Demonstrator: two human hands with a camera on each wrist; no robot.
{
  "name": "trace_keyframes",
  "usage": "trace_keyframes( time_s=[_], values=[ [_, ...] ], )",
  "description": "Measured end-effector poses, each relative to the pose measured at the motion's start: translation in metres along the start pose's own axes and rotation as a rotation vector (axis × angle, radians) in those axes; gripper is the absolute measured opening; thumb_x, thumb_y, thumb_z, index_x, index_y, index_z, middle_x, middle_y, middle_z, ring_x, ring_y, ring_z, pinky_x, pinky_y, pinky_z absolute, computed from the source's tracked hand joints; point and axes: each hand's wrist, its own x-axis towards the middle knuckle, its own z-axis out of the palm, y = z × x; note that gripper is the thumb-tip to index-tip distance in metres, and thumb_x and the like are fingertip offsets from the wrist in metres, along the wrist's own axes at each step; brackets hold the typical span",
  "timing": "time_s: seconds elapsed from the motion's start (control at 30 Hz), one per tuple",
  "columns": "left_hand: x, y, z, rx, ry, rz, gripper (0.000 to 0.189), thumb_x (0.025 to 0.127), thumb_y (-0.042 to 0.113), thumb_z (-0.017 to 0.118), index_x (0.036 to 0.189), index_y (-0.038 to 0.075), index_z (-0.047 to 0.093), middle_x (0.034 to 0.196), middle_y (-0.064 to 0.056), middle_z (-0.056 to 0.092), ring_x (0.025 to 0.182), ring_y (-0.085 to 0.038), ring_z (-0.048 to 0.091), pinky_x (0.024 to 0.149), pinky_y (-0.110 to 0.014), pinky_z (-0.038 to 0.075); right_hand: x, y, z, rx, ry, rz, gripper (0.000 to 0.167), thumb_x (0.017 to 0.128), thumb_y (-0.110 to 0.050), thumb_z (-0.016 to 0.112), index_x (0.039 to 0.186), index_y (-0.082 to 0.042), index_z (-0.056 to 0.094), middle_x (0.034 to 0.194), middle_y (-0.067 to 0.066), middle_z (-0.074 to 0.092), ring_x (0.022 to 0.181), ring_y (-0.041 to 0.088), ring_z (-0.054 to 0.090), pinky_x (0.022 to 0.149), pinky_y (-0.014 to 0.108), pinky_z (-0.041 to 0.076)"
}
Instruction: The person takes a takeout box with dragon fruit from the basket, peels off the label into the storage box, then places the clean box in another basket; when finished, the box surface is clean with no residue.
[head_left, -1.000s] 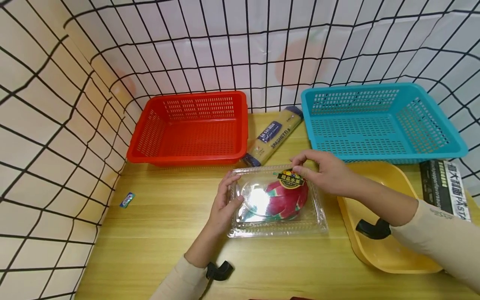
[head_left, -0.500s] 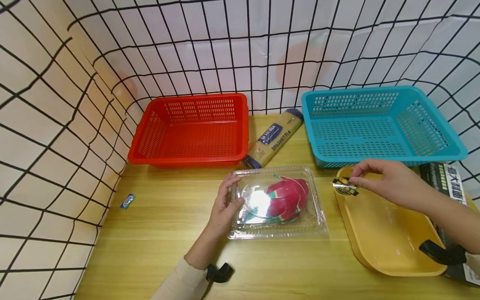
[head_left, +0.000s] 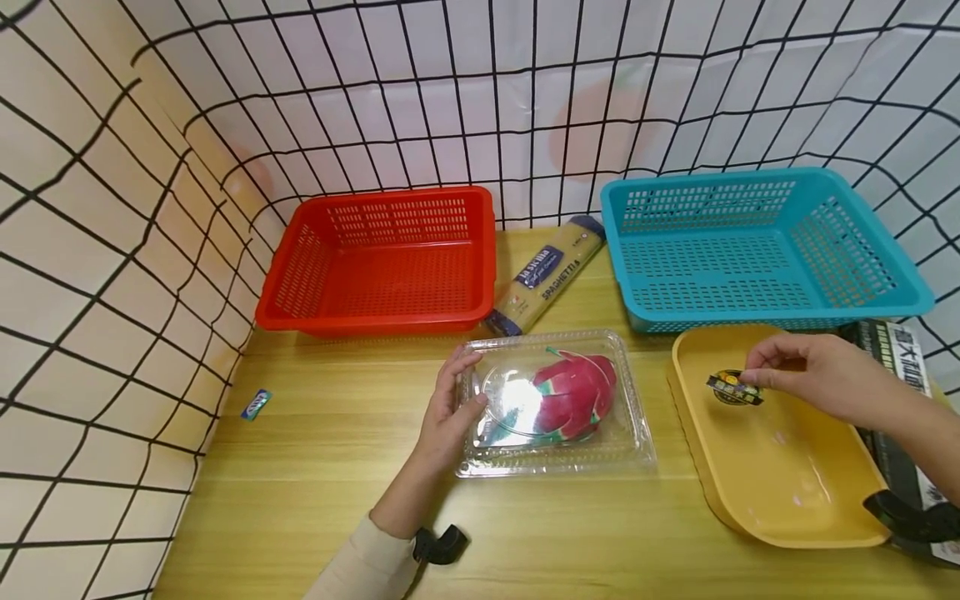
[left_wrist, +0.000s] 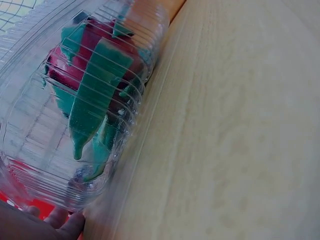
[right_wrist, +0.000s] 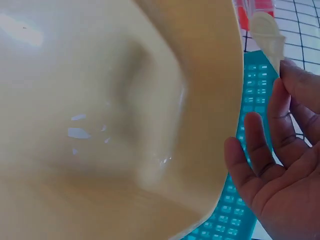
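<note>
In the head view a clear plastic clamshell container (head_left: 636, 433) lies on the wooden table with a pink and green dragon fruit (head_left: 573, 396) inside it. My left hand (head_left: 448, 417) holds the container's left end, thumb on the lid. The left wrist view shows the dragon fruit's green leaf tips (left_wrist: 97, 95) through the ribbed wall. Between thumb and forefinger my right hand (head_left: 828, 379) pinches a black and gold sticker (head_left: 733, 388) over the yellow tray (head_left: 757, 475). Its pale back (right_wrist: 267, 37) shows in the right wrist view, its other fingers spread loosely.
A red basket (head_left: 375, 322) and a blue basket (head_left: 772, 317) stand at the back, a spaghetti packet (head_left: 547, 275) between them. A black pasta box (head_left: 881, 346) lies partly behind the yellow tray. One small blue-green packet (head_left: 257, 404) is at left. Wire mesh borders the table.
My right hand has peeled the sticker off the lid and carried it right, over the yellow tray. The left hand and the container have stayed in place.
</note>
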Motion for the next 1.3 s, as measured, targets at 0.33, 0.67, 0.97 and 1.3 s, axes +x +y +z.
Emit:
trace_keyframes(
  time_s=[0.33, 0.67, 0.97, 1.3],
  values=[
    [0.000, -0.001, 0.000, 0.005, 0.001, 0.008, 0.054, 0.094, 0.003, 0.055, 0.146, 0.001, 0.041, 0.169, -0.024, 0.011, 0.160, -0.036, 0.003, 0.127, -0.063, -0.002, -0.001, 0.011, -0.002, 0.000, 0.098, 0.002, 0.017, 0.096, -0.035, 0.072, 0.098, -0.017, 0.075, 0.085, -0.002, 0.061, 0.071, 0.004, 0.049, 0.058, 0.023, 0.038],
    [-0.001, 0.000, -0.001, 0.003, 0.008, 0.021, 0.053, 0.093, 0.003, 0.057, 0.144, -0.002, 0.042, 0.168, -0.027, 0.012, 0.159, -0.041, 0.004, 0.125, -0.066, -0.002, 0.012, 0.029, -0.033, 0.031, 0.294, -0.006, 0.027, 0.096, -0.032, 0.071, 0.113, -0.011, 0.073, 0.093, -0.031, 0.052, 0.077, -0.018, 0.047, 0.061, 0.016, 0.042],
    [0.000, -0.001, 0.001, -0.014, -0.007, 0.023, 0.056, 0.093, 0.002, 0.056, 0.147, -0.002, 0.040, 0.168, -0.027, 0.010, 0.159, -0.039, 0.002, 0.126, -0.065, -0.003, 0.036, 0.045, -0.039, -0.012, 0.155, 0.015, 0.054, 0.098, -0.044, 0.067, 0.135, -0.005, 0.062, 0.146, 0.032, 0.046, 0.141, 0.058, 0.030, 0.098, 0.075, 0.034],
    [0.001, -0.002, 0.000, -0.020, 0.004, 0.011, 0.060, 0.093, 0.003, 0.056, 0.150, -0.001, 0.037, 0.169, -0.027, 0.011, 0.159, -0.040, 0.002, 0.126, -0.065, -0.003, 0.047, 0.044, -0.037, -0.085, -0.001, 0.070, 0.071, 0.095, -0.061, 0.060, 0.143, -0.008, 0.057, 0.144, 0.039, 0.047, 0.129, 0.061, 0.041, 0.091, 0.074, 0.041]
  ],
)
